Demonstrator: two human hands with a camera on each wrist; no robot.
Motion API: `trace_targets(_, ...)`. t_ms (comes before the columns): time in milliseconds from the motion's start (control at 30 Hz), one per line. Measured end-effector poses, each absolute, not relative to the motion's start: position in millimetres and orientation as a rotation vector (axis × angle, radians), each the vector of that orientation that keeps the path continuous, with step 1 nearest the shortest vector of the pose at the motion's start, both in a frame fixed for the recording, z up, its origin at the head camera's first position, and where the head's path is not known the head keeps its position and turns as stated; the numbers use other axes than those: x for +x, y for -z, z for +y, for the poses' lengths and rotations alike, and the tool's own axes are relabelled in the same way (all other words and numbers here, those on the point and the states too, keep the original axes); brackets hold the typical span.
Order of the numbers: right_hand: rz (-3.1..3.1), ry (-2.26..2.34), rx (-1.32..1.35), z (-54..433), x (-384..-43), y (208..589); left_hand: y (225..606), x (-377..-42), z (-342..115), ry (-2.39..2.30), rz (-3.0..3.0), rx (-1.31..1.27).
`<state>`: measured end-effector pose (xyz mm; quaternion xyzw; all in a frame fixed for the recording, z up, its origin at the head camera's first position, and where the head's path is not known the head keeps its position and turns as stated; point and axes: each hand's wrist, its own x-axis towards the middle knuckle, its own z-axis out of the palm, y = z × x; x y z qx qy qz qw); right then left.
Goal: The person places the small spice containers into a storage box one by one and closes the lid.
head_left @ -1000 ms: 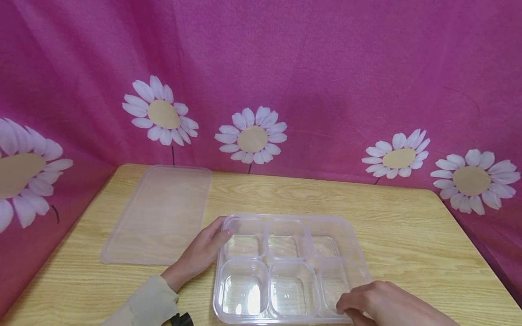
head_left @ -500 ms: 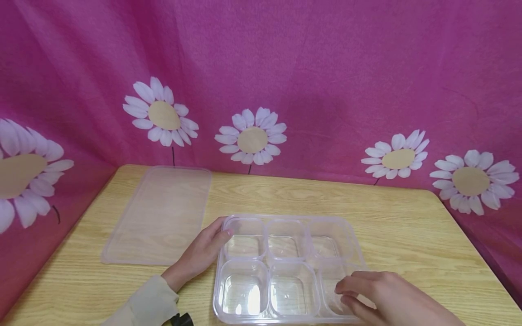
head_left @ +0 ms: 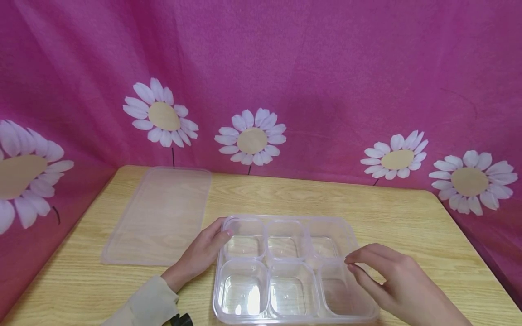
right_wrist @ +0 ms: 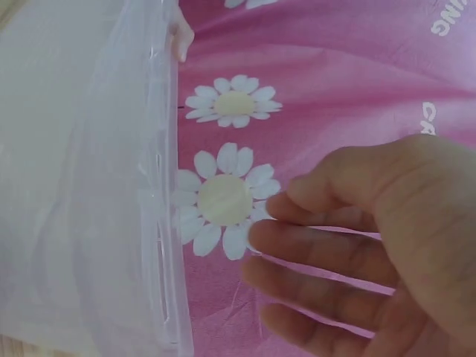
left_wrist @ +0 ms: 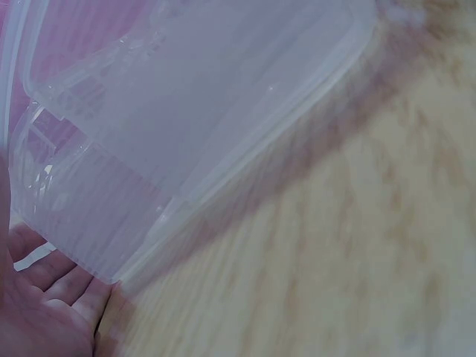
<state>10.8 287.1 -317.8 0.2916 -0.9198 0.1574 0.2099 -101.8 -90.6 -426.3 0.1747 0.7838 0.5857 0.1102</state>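
Observation:
A clear plastic divided box [head_left: 293,319] lies on the table, with several square inner cups in two rows; I see nothing in them. At its far left corner my left hand [head_left: 200,254] holds the side, thumb on the rim and fingers along the outer wall. The left wrist view shows those fingers [left_wrist: 71,286] against the bottom edge of the box. My right hand [head_left: 395,276] hovers over the box's right edge, fingers loosely bent with nothing between them. In the right wrist view, the right hand [right_wrist: 357,253] is apart from the box wall [right_wrist: 160,223].
A flat translucent lid [head_left: 159,215] lies on the wooden table [head_left: 261,190] to the left of the box. Pink cloth [head_left: 318,68] printed with white daisies hangs behind and beside the table. A small black object [head_left: 181,319] shows by the left sleeve.
My right hand has lifted out of the near right cup and moved away and to the right, uncovering that cup. The left hand, box and lid have stayed put.

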Motion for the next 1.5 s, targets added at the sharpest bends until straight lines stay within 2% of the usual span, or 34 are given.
trace_targets(267, -2.496, -0.609, 0.728, 298, -5, 325, 426, -101, -90, -1.723, 2.298, 0.5)
trace_targets(633, -2.47, -1.344, 0.45, 320, -22, 341, 427, -102, -90, -1.709, 2.306, 0.504)
trace_targets(1100, -2.442, -1.841, 0.399, 333, -38, 378, 428, -103, -91, -1.713, 2.313, 0.555)
trace_targets(1400, -2.162, -2.443, 0.349, 332, -42, 400, 427, -102, -91, -1.722, 2.302, 0.555)
trace_targets(1500, -2.041, -2.571, 0.423, 333, -43, 407, 426, -101, -91, -1.719, 2.303, 0.556)
